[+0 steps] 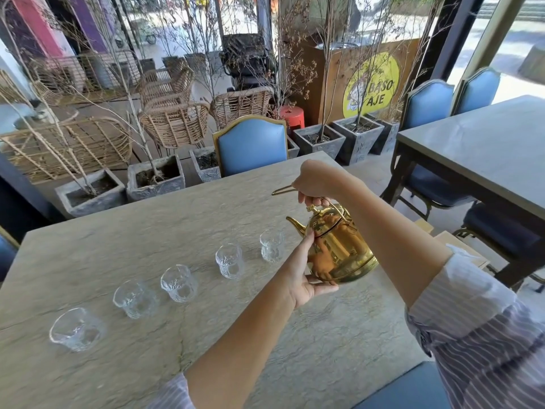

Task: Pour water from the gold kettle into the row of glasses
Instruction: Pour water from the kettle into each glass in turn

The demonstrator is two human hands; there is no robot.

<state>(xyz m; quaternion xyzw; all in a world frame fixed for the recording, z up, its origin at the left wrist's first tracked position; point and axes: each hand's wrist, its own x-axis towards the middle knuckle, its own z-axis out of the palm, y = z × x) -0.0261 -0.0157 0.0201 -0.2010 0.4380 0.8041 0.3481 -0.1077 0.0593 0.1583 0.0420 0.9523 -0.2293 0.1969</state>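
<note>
While the gold kettle (pixel 336 246) hangs above the tabletop (pixel 206 202), the right hand (pixel 314 181) has its fingers (pixel 308 199) curled tight round the wire handle, and the left hand (pixel 303 276) cups the belly from below, fingers spread flat against it. The spout points toward the nearest glass (pixel 272 245), just beyond the left fingertips; four more glasses (pixel 178 283) trail away leftward. All look empty. Best bring the spout over that rim first, then tip slowly from the handle, the lower hand steadying the weight.
</note>
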